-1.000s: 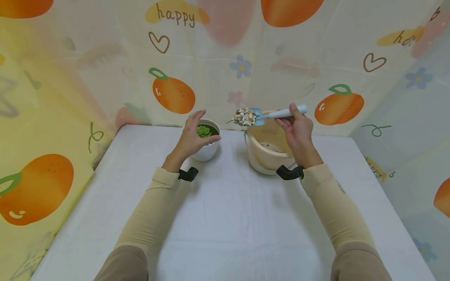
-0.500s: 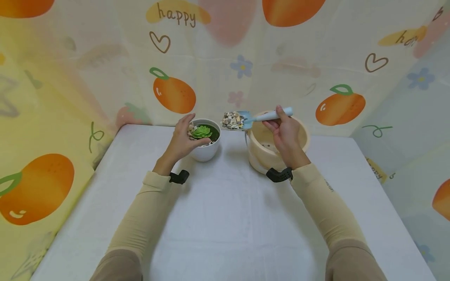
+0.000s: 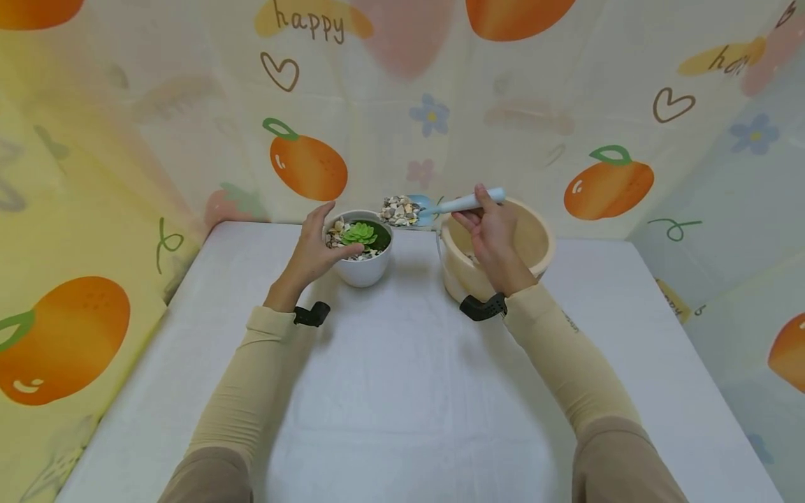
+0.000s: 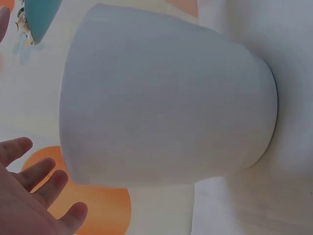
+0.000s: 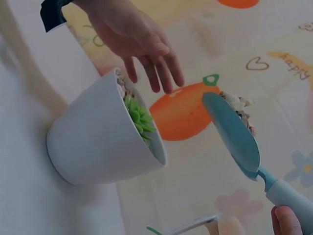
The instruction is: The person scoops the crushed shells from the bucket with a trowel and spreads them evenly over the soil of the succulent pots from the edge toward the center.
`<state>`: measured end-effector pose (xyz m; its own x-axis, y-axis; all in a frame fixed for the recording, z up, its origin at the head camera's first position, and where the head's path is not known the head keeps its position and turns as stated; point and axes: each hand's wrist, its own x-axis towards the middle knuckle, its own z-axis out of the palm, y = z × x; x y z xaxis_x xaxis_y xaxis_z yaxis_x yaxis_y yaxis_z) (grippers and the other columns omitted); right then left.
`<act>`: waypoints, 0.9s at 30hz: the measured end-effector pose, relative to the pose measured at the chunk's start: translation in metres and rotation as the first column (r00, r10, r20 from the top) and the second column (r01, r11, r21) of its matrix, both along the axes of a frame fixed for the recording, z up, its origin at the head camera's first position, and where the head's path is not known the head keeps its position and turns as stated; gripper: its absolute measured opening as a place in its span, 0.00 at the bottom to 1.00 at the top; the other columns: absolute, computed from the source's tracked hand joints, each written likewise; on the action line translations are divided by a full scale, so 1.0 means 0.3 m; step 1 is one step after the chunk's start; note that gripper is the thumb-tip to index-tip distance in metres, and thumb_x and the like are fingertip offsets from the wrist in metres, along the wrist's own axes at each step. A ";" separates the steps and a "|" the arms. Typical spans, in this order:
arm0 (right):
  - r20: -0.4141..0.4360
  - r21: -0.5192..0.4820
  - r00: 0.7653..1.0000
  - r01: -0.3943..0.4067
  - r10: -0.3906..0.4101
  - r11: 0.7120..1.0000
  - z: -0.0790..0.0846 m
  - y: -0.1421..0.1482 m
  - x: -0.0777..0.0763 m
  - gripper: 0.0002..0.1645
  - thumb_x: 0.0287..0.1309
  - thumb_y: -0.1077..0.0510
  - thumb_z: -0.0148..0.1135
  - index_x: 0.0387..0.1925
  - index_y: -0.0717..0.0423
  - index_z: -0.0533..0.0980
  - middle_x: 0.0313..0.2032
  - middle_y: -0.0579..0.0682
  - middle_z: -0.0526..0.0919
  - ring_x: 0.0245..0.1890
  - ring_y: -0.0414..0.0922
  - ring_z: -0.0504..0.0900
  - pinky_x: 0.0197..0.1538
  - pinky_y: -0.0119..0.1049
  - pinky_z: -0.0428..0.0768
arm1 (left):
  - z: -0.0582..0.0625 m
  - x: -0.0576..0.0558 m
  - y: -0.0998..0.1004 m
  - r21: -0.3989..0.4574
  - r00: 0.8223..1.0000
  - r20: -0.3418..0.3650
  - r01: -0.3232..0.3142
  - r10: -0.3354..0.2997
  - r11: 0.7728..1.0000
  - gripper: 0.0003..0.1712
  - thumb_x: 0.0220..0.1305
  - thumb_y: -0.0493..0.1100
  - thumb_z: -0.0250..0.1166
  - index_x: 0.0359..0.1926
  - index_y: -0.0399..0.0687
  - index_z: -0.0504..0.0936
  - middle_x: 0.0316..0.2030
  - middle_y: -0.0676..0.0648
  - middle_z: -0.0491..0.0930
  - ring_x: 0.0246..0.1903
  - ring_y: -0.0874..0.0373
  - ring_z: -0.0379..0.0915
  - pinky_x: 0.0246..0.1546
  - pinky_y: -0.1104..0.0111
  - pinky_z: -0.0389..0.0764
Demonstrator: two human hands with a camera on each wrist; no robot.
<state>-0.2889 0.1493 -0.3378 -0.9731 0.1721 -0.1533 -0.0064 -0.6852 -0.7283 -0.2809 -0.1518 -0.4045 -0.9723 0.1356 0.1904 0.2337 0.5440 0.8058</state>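
Observation:
My right hand (image 3: pixel 493 234) grips the pale handle of a small blue trowel (image 5: pixel 234 132). Its scoop carries a heap of mixed pebbles (image 3: pixel 400 211), held level just right of the white flowerpot (image 3: pixel 365 271) and above its rim. Inside that pot sits a green succulent (image 3: pixel 359 235), with pebbles around its left and front sides and a darker patch to the right. My left hand (image 3: pixel 311 248) is spread at the pot's left side, thumb over the front rim. In the right wrist view its fingers hover near the pot's rim, apart from it, holding nothing.
A cream bucket (image 3: pixel 462 276) with a few pebbles in it stands right of the flowerpot, under my right hand. The white-covered table (image 3: pixel 402 391) ends at a printed cloth backdrop (image 3: pixel 377 126) close behind both containers.
My right hand has moved left with the loaded trowel, from over the bucket toward the flowerpot. My left hand has shifted left, uncovering the succulent and pebbles.

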 end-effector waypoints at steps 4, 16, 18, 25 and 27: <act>0.003 0.007 1.000 0.003 -0.003 1.000 -0.003 -0.025 -0.006 0.09 0.67 0.58 0.56 0.39 0.63 0.72 0.25 0.58 0.84 0.26 0.48 0.88 0.33 0.39 0.86 | -0.007 -0.006 -0.002 0.015 1.000 0.020 0.000 0.000 1.000 0.63 0.47 0.65 0.74 0.76 0.50 0.50 0.76 0.42 0.47 0.75 0.44 0.44 0.71 0.40 0.51; 0.046 0.087 0.999 0.002 -0.006 0.996 0.001 -0.095 -0.023 0.08 0.70 0.56 0.53 0.38 0.58 0.70 0.32 0.58 0.79 0.57 0.61 0.77 0.52 0.47 0.80 | -0.053 -0.025 -0.025 0.087 0.997 0.059 0.049 -0.054 0.995 0.64 0.49 0.61 0.74 0.77 0.49 0.45 0.76 0.42 0.47 0.74 0.45 0.45 0.72 0.43 0.50; 0.054 0.079 0.999 -0.012 0.008 0.997 0.001 -0.108 -0.026 0.07 0.70 0.56 0.52 0.38 0.57 0.69 0.33 0.58 0.77 0.59 0.61 0.75 0.57 0.49 0.77 | -0.063 -0.028 -0.032 0.080 0.997 0.065 0.046 -0.051 0.996 0.65 0.49 0.62 0.74 0.77 0.50 0.44 0.76 0.43 0.46 0.75 0.46 0.45 0.73 0.43 0.50; 0.076 0.071 0.997 -0.030 0.025 0.997 -0.002 -0.157 -0.023 0.12 0.72 0.56 0.49 0.49 0.62 0.67 0.48 0.65 0.74 0.61 0.61 0.75 0.63 0.52 0.73 | -0.093 -0.042 -0.046 0.079 0.995 0.094 0.037 -0.044 0.996 0.64 0.52 0.60 0.73 0.77 0.49 0.43 0.77 0.44 0.45 0.76 0.47 0.43 0.74 0.45 0.48; 0.081 0.080 0.996 -0.033 0.027 0.996 -0.004 -0.168 -0.024 0.18 0.72 0.56 0.50 0.55 0.65 0.67 0.51 0.66 0.74 0.60 0.60 0.76 0.62 0.51 0.74 | -0.102 -0.045 -0.050 0.080 0.992 0.115 0.035 -0.044 0.996 0.63 0.52 0.59 0.73 0.78 0.49 0.43 0.77 0.44 0.45 0.76 0.47 0.41 0.74 0.45 0.47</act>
